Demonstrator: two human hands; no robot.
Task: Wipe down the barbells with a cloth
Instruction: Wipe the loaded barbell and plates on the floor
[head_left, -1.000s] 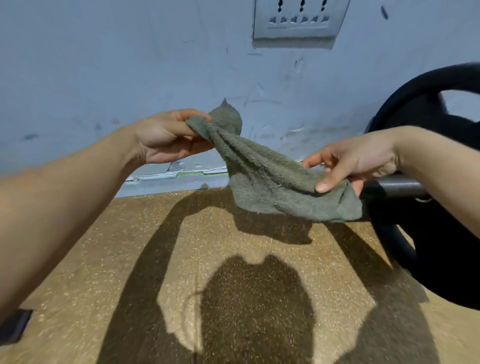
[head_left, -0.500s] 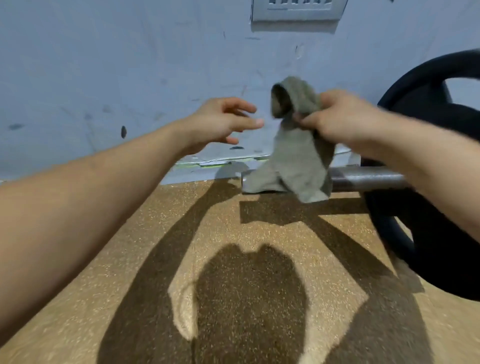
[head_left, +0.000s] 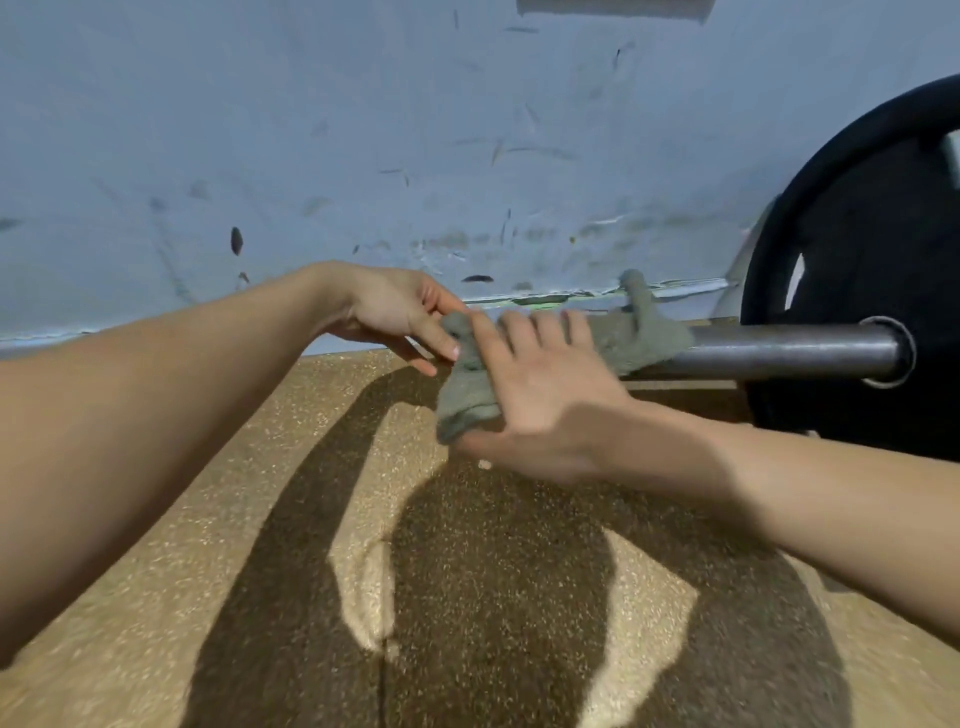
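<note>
A grey-green cloth (head_left: 641, 338) lies draped over the end of a steel barbell sleeve (head_left: 779, 353), and its left part hangs down past the bar's tip. My right hand (head_left: 540, 395) lies on top of the cloth with fingers stretched out across it and the thumb below the hanging part. My left hand (head_left: 400, 317) reaches in from the left and pinches the cloth's left end between fingertips and thumb. A black weight plate (head_left: 872, 270) sits on the bar at the right. The bar's tip is hidden under the cloth.
A scuffed pale blue wall (head_left: 363, 130) stands close behind the bar. The floor (head_left: 208, 519) is speckled tan, with my shadow across it. The lower edge of a wall socket plate (head_left: 613, 8) shows at the top.
My right hand has brought the cloth down from the air onto the bar end and flattened over it. My left hand moved right and took hold of the cloth's left end.
</note>
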